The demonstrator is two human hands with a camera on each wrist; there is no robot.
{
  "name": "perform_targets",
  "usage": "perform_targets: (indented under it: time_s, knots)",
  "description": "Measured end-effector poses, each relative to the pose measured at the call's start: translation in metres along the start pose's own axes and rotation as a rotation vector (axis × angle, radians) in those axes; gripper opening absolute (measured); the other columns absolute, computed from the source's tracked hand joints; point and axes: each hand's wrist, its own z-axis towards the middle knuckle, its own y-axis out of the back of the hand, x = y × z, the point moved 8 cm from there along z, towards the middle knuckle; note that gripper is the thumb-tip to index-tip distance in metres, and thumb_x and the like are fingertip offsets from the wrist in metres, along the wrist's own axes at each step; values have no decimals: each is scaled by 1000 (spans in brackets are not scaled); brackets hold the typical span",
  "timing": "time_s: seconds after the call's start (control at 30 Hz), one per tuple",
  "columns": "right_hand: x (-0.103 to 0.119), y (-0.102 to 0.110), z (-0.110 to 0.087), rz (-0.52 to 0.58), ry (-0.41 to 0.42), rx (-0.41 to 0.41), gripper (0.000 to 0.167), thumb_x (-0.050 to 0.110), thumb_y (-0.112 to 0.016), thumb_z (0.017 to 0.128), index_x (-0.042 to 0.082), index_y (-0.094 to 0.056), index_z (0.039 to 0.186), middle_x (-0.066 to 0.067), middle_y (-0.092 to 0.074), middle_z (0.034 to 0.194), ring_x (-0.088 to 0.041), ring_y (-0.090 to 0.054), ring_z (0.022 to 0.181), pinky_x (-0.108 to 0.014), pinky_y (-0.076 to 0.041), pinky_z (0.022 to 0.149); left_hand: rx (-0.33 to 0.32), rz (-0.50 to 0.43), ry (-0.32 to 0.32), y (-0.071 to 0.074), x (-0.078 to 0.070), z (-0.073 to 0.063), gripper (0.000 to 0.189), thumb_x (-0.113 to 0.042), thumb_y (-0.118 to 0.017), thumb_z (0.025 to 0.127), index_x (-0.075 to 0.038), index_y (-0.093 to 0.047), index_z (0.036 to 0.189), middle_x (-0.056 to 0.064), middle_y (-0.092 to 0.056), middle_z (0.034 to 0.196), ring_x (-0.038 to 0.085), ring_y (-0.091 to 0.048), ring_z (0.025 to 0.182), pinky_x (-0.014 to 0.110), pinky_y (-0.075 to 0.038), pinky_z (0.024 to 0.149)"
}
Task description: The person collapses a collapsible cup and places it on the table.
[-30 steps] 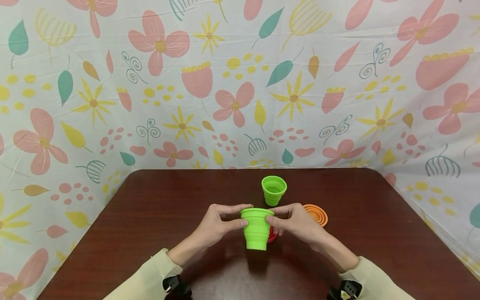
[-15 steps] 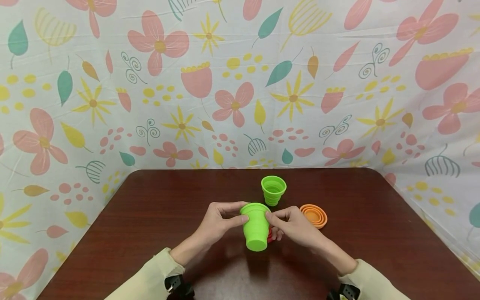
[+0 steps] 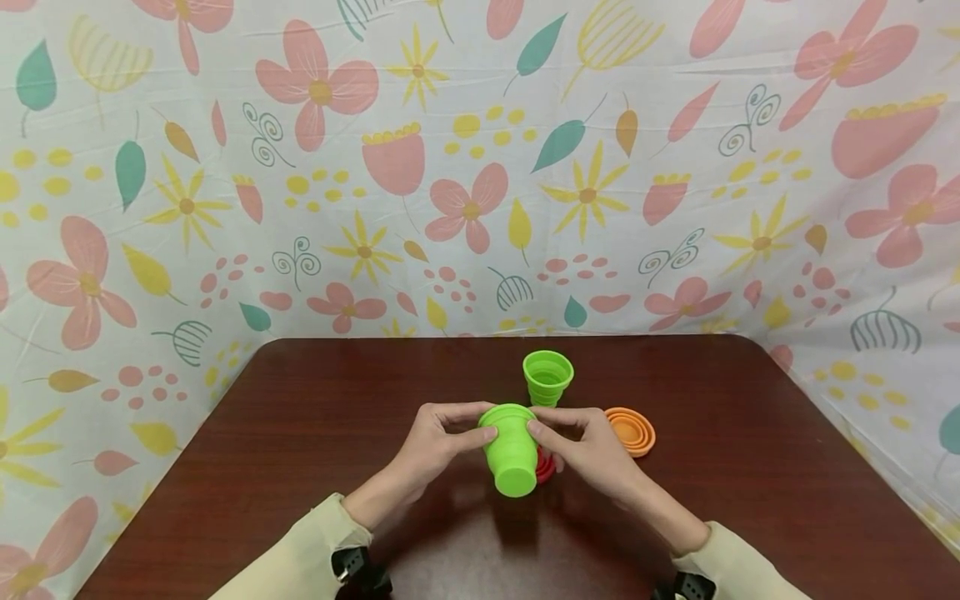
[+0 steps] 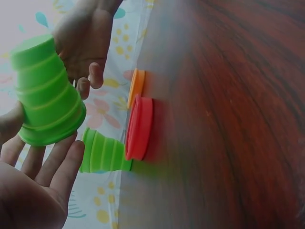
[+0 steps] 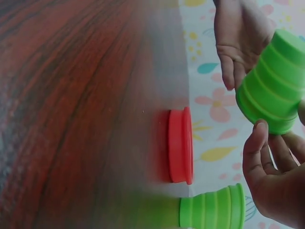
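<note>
Between both hands, up off the table, is a bright green collapsible cup (image 3: 513, 450), pulled out to full height and tilted so its base faces me. My left hand (image 3: 431, 446) pinches the rim's left side between thumb and fingers. On the other side, my right hand (image 3: 592, 446) pinches the rim with its thumb on the near face. The left wrist view shows the stepped rings of the cup (image 4: 45, 90). Partly hidden behind it lies a flattened red collapsible cup (image 5: 181, 145).
A second green collapsible cup (image 3: 548, 375) stands expanded farther back on the dark wooden table (image 3: 337, 383). Right of it lies a flattened orange collapsible cup (image 3: 630, 432), partly behind my right hand. A flower-patterned cloth (image 3: 465, 167) hangs behind the table.
The held green cup has tipped, its base swinging up to face me and its rim tilting away. Both hands keep their pinch on the rim; my right fingers have shifted slightly.
</note>
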Motion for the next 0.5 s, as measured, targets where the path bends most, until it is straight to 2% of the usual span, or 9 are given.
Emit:
perform_targets:
  time_s: [0.23,0.37,0.5]
  knots:
    - [-6,-1,-1,50,-24,-12,35,21,-71,103,2,-73,132,-19,-63,66,-21,-59,58,-36,-59,58,31,-82,69,-4,4,0,33,-9,-76,98,2,-74,129,12,-76,114,21,-76,87,51,-64,82]
    - [-8,-1,-1,70,-50,-15,35,23,-71,103,2,-73,132,-16,-66,70,-19,-60,59,-37,-61,59,34,-87,94,-5,6,0,34,-11,-75,99,2,-73,130,13,-76,112,23,-77,81,60,-61,84]
    - [-9,-2,-1,88,-70,-14,37,24,-71,103,1,-73,133,-12,-70,77,-19,-62,62,-37,-61,61,30,-73,111,-5,8,0,34,-12,-75,99,3,-73,129,13,-76,110,23,-77,78,60,-61,85]
